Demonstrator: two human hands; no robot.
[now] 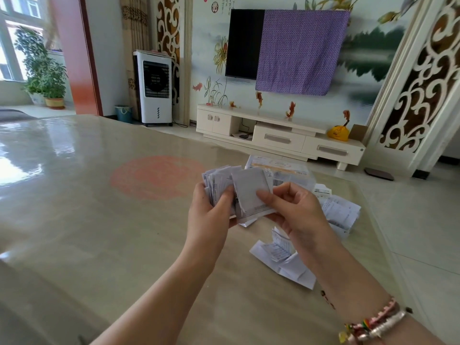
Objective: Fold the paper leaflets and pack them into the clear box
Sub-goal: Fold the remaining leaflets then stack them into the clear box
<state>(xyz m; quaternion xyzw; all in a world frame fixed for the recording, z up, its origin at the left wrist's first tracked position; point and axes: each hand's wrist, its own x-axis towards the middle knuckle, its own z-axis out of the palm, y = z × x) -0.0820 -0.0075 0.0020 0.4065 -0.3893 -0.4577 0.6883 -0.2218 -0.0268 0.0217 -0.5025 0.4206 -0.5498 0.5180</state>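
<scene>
Glossy table (99, 195) carries loose leaflets (283, 260). Your left hand (211, 215) grips a stack of folded leaflets (219, 180); your right hand (293, 207) pinches one folded leaflet (251, 192). Next, I think, add it to the stack, then fill the clear box (286, 173) behind.

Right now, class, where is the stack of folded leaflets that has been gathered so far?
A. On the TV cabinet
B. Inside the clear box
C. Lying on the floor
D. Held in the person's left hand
D: the left hand grips the stack of folded leaflets above the table, while the right hand pinches one folded leaflet in front of it; the clear box sits behind them.
</scene>
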